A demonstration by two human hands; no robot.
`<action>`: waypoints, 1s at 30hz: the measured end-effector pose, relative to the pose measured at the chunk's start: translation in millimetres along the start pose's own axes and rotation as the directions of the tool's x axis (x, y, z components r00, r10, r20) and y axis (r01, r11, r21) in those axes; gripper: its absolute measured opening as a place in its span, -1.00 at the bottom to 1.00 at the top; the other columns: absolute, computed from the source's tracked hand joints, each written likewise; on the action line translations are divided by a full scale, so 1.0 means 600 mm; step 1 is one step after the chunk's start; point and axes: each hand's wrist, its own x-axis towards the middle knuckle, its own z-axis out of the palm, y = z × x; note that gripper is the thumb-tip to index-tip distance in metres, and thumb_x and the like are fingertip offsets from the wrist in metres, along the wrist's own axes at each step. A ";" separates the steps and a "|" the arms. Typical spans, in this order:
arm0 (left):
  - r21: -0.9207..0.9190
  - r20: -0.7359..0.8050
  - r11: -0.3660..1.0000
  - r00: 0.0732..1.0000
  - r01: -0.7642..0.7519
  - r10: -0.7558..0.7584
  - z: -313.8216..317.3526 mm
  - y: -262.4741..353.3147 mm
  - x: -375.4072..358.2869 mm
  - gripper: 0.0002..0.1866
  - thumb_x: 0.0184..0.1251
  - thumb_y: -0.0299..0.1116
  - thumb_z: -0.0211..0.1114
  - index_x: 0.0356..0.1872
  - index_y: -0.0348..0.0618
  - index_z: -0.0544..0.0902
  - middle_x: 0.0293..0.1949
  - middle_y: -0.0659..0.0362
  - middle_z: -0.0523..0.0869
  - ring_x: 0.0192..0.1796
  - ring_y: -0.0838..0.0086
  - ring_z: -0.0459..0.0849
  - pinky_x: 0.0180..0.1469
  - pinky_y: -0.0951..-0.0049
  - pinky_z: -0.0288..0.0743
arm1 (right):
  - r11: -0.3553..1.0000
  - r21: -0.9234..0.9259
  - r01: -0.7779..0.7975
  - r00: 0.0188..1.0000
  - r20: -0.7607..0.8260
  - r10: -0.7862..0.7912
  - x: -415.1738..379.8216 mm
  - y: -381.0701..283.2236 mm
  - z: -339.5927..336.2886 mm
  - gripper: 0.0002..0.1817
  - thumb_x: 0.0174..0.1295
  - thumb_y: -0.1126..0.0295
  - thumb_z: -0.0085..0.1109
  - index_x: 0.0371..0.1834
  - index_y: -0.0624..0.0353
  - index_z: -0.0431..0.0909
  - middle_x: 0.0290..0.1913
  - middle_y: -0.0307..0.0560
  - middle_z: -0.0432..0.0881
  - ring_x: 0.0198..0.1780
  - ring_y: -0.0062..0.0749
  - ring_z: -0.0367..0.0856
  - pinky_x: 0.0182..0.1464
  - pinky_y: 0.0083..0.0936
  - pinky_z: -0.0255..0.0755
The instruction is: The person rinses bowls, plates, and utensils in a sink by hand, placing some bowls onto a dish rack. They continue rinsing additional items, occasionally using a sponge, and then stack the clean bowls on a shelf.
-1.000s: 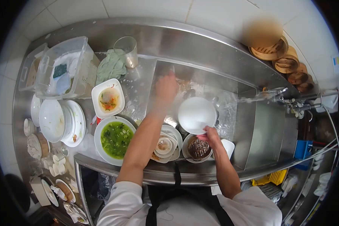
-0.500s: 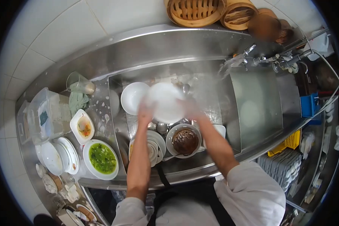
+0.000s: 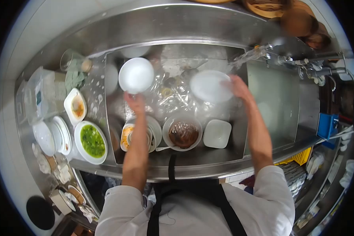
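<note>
- Overhead, the left hand (image 3: 135, 103) gripped a white bowl (image 3: 136, 75) by its near rim, fingers closed on the edge; the bowl stood beyond the fingertips, over the left part of the steel sink (image 3: 259, 90).
- The right hand (image 3: 238, 87) held a white plate (image 3: 209, 85) at its right edge, fingers curled on the rim; the plate lay to the left of the fingers, just below the water stream (image 3: 246, 58) from the tap (image 3: 287, 59).
- Both pieces were well apart from each other, with wet sink floor between them.
- Nearer the body, in the sink: a stack of small dishes (image 3: 139, 135) under the left forearm, a bowl with dark brown residue (image 3: 183, 133), and a square white dish (image 3: 217, 133) beside it.
- On the counter to the left: a dish of green soup (image 3: 91, 141), a small dish with orange sauce (image 3: 77, 107), stacked white plates (image 3: 53, 135), and a clear plastic tub (image 3: 41, 96).
- Bamboo steamers (image 3: 299, 19) sat at the far right, blurred.
</note>
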 end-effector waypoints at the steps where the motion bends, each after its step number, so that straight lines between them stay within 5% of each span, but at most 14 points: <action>1: 0.201 0.000 0.978 0.998 -0.065 0.066 0.030 0.075 -0.036 -0.44 0.04 -0.53 0.27 0.13 -0.33 0.33 0.08 -0.02 0.43 0.06 0.23 0.47 0.18 0.22 0.33 | 0.943 -0.328 0.050 0.999 0.030 -0.043 -0.009 -0.034 -0.014 -0.71 0.15 0.34 0.22 -0.10 0.24 0.61 -0.30 0.02 0.69 -0.27 -0.31 0.66 -0.13 -0.40 0.49; 2: 0.394 0.000 0.911 0.991 -0.121 0.132 0.060 0.155 -0.070 -0.44 -0.05 -0.52 0.30 0.08 -0.30 0.40 0.08 -0.07 0.45 0.04 0.12 0.50 0.18 0.17 0.33 | 0.859 -0.504 0.093 0.995 0.062 -0.072 -0.001 -0.011 -0.012 -0.70 0.12 0.32 0.23 -0.09 0.19 0.61 -0.24 0.07 0.68 -0.19 -0.19 0.65 -0.08 -0.34 0.48; 3: 0.220 0.289 0.976 0.955 -0.006 -0.060 0.063 0.214 -0.097 -0.52 -0.07 -0.47 0.31 -0.01 -0.27 0.49 0.00 -0.10 0.49 0.03 0.02 0.48 0.19 0.16 0.31 | 0.738 -0.661 0.134 0.991 0.096 -0.093 0.012 0.019 -0.004 -0.69 0.10 0.31 0.25 -0.08 0.15 0.62 -0.18 0.12 0.66 -0.11 -0.08 0.64 -0.04 -0.29 0.47; 4: 0.211 0.521 0.962 0.852 -0.175 0.041 0.085 0.186 -0.138 -0.60 -0.06 -0.46 0.31 -0.10 -0.26 0.56 -0.04 -0.10 0.50 0.00 0.01 0.49 0.15 0.21 0.35 | 0.713 -0.696 0.083 0.990 0.139 0.019 0.021 0.036 0.013 -0.68 0.09 0.29 0.25 -0.08 0.13 0.62 -0.14 0.13 0.65 -0.07 -0.05 0.62 -0.02 -0.26 0.46; 6: 0.287 0.771 0.944 0.624 -0.161 -0.127 0.080 0.224 -0.170 -0.64 0.00 -0.39 0.28 -0.10 -0.21 0.58 0.00 -0.06 0.53 0.07 0.07 0.49 0.16 0.21 0.38 | 0.645 -0.764 0.002 0.952 0.199 0.233 0.031 0.044 0.039 -0.67 0.08 0.27 0.26 -0.08 0.10 0.62 -0.07 0.15 0.62 0.01 0.02 0.57 0.03 -0.21 0.44; 10: 0.365 0.916 0.885 0.280 -0.290 -0.286 0.058 0.249 -0.182 -0.58 0.05 -0.34 0.25 0.01 -0.15 0.52 0.05 -0.02 0.54 0.14 0.06 0.47 0.18 0.20 0.40 | 0.527 -0.850 -0.017 0.897 0.220 0.384 0.019 0.042 0.104 -0.59 0.08 0.26 0.25 0.01 0.12 0.55 -0.04 0.11 0.62 0.04 -0.03 0.57 0.04 -0.16 0.45; 13: 0.266 0.924 0.826 0.375 -0.496 -0.072 0.048 0.182 -0.218 -0.57 0.06 -0.37 0.25 0.02 -0.19 0.49 0.02 -0.03 0.56 0.13 0.02 0.47 0.17 0.17 0.40 | 0.592 -0.806 0.002 0.885 0.277 0.374 0.024 0.084 0.136 -0.54 0.07 0.21 0.26 0.04 0.14 0.49 -0.06 0.17 0.61 0.02 0.00 0.58 0.06 -0.16 0.45; 16: 0.364 0.930 0.804 0.147 -0.470 -0.336 0.040 0.234 -0.173 -0.52 0.03 -0.41 0.28 0.05 -0.23 0.45 0.00 -0.05 0.57 0.10 0.00 0.48 0.14 0.13 0.41 | 0.499 -0.866 -0.041 0.909 0.175 0.378 0.000 0.136 0.179 -0.38 0.07 0.17 0.27 0.17 0.10 0.29 0.11 0.17 0.48 0.18 0.04 0.45 0.14 -0.12 0.40; 19: 0.349 0.936 0.807 0.218 -0.477 -0.275 0.018 0.267 -0.140 -0.52 -0.01 -0.45 0.29 0.01 -0.28 0.42 -0.02 -0.08 0.58 0.06 -0.01 0.51 0.11 0.14 0.44 | 0.641 -0.765 -0.063 0.854 0.291 0.432 -0.020 0.248 0.207 -0.31 0.14 0.16 0.18 0.31 0.07 0.10 0.34 0.12 0.24 0.34 0.01 0.25 0.21 -0.02 0.32; 20: 0.360 0.933 0.800 0.193 -0.480 -0.304 0.009 0.281 -0.115 -0.54 -0.06 -0.52 0.29 -0.03 -0.24 0.44 -0.05 -0.10 0.58 0.04 -0.02 0.51 0.08 0.15 0.44 | 0.507 -0.861 -0.052 0.823 0.250 0.509 -0.028 0.288 0.233 -0.36 0.19 0.16 0.07 0.33 0.06 0.14 0.37 0.13 0.20 0.35 0.03 0.24 0.25 -0.01 0.27; 24: 0.427 0.869 0.847 0.400 -0.316 -0.289 -0.047 0.313 0.008 -0.56 -0.10 -0.57 0.27 -0.09 -0.18 0.43 -0.13 -0.09 0.59 -0.01 -0.03 0.51 0.01 0.13 0.44 | 0.624 -0.781 0.035 0.871 0.329 0.364 -0.057 0.081 0.242 -0.50 0.29 0.13 -0.07 0.22 0.16 0.38 0.26 0.10 0.39 0.29 -0.05 0.35 0.25 -0.22 0.29; 27: 0.398 0.754 0.824 0.655 -0.403 -0.044 -0.082 0.283 0.066 -0.62 -0.09 -0.58 0.26 -0.16 -0.17 0.41 -0.23 -0.05 0.59 -0.13 -0.04 0.52 -0.08 0.08 0.42 | 0.992 -0.123 -0.021 0.950 0.306 0.058 -0.053 0.069 0.331 -0.49 -0.02 0.14 0.25 -0.01 0.20 0.55 -0.02 0.13 0.58 0.03 -0.03 0.53 0.14 -0.30 0.37; 28: 0.402 0.738 0.821 0.674 -0.406 -0.028 -0.088 0.273 0.081 -0.63 -0.09 -0.58 0.25 -0.17 -0.17 0.41 -0.25 -0.04 0.59 -0.15 -0.03 0.52 -0.09 0.08 0.42 | 0.881 -0.347 0.321 0.939 0.239 -0.248 -0.035 0.130 0.361 -0.60 0.02 0.25 0.19 -0.06 0.17 0.57 -0.04 0.12 0.59 -0.02 0.02 0.56 0.03 -0.26 0.44; 30: 0.398 0.709 0.813 0.705 -0.426 0.022 -0.089 0.256 0.112 -0.65 -0.08 -0.58 0.24 -0.19 -0.17 0.40 -0.27 -0.03 0.58 -0.18 -0.01 0.52 -0.10 0.07 0.42 | 0.779 -0.561 0.282 0.924 0.378 -0.063 -0.003 0.098 0.365 -0.68 0.02 0.34 0.12 -0.12 0.16 0.58 -0.06 0.09 0.60 -0.07 0.01 0.58 -0.06 -0.25 0.49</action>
